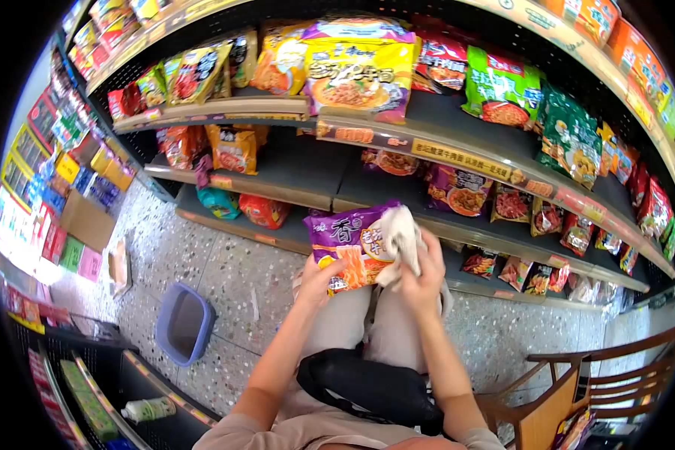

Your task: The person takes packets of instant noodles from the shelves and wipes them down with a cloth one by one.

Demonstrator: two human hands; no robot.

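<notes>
A purple and orange packet of instant noodles (345, 251) is held over my knees, in front of the lower shelves. My left hand (321, 279) grips its lower left side, thumb across the front. A whitish cloth (399, 238) is bunched in my right hand (424, 274) and lies against the packet's right side, hiding part of its print. The fingers of my right hand are closed round the cloth.
Shelves ahead carry bagged noodles, among them a large yellow packet (360, 71) and a green packet (502, 86). A blue-grey basin (184, 324) stands on the speckled floor at left. A wooden chair (555, 390) is at lower right. Behind the basin lies an open cardboard box (88, 217).
</notes>
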